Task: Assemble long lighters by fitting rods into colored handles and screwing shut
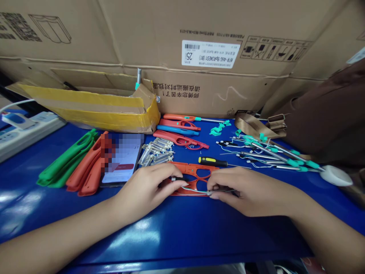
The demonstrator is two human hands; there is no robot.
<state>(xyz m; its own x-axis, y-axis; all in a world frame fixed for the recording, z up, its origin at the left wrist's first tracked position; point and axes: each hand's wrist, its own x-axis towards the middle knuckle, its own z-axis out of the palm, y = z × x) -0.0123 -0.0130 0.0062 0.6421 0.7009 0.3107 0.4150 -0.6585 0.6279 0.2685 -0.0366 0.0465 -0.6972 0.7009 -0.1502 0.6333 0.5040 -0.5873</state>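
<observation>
Two orange lighter shell halves (182, 167) lie side by side on the blue table, in front of me. My left hand (155, 186) pinches a small black igniter (182, 179) with a white end, over the left part of the shells. Thin white and green wires (196, 190) run from it towards the right. My right hand (236, 188) is closed on the end of a metal lighter tube at the shells' right end; most of the tube is hidden by the fingers. A yellow and black screwdriver (212, 161) lies just behind the shells.
Clear fuel tanks (156, 150) lie in a heap beside a phone (122, 163). Green shells (67, 160) and orange shells (88, 167) are at the left. Wired metal tubes (273, 152) lie at the right. Behind stand assembled lighters (182, 142), a yellow-taped box (114, 114) and a large carton (159, 42).
</observation>
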